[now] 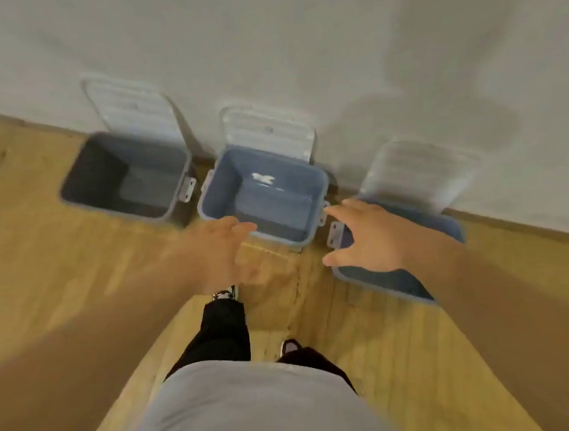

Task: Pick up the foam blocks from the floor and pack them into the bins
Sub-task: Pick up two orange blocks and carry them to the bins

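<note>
Blue-grey plastic marks all three bins, which stand in a row on the wooden floor [40, 271] against a pale wall [294, 25]. Each is open, its ribbed lid tipped back against that wall. The left bin [100, 173] looks darker inside, with its lid [132, 108] behind it. The middle bin [225, 186] shows a small white mark [263, 178] low inside; what the mark is I cannot tell. Its lid [269, 130] stands upright behind. The right bin [385, 282] is partly covered by the person's arm, and its lid [417, 172] is blurred.

Both hands reach forward, apart from each other, and hold nothing. The left hand [221, 251] hovers before the near rim of the middle bin, fingers relaxed and pointing toward it. The right hand [371, 238] hangs over the near corner of the right bin with fingers spread wide, just beside a grey latch [336, 233] on that bin's side.

Below the arms are a grey shirt [258, 406], black trousers [224, 330] and two shoes, one [226, 293] ahead of the other [289, 345].
</note>
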`<state>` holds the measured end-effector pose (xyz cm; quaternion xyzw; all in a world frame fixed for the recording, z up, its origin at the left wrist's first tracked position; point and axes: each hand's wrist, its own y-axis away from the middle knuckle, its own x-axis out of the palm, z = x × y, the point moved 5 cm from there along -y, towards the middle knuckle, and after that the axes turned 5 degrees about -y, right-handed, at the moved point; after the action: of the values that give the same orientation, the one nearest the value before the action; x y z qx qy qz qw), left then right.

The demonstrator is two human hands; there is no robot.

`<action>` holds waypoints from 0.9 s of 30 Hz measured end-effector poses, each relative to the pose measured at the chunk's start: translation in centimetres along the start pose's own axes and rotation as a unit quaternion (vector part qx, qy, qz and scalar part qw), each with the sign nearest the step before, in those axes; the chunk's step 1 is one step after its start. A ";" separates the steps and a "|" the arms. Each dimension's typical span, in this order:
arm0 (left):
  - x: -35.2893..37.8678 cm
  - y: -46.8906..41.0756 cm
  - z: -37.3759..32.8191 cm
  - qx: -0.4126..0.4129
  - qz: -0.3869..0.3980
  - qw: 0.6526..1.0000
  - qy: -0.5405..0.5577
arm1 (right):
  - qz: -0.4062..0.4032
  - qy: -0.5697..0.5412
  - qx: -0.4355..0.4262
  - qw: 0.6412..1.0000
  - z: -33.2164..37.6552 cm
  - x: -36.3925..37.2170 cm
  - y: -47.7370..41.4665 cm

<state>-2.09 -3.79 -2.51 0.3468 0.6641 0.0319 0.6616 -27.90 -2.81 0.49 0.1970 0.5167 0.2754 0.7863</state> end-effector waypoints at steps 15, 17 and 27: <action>28.6 32.7 -3.4 -0.353 0.093 0.887 0.284 | 0.283 0.208 -0.182 0.919 14.8 28.1 6.0; 32.4 38.8 -4.5 -0.406 0.070 0.852 0.323 | 0.302 0.264 -0.226 0.888 19.1 32.6 8.6; 54.1 71.0 -17.8 -0.611 -0.052 0.629 0.478 | 0.358 0.521 -0.403 0.661 35.9 62.8 31.0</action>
<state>17.91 84.63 -11.09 -0.2355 0.7324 0.5573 0.3123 17.79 60.21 -11.35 -0.1451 0.5700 0.7749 0.2315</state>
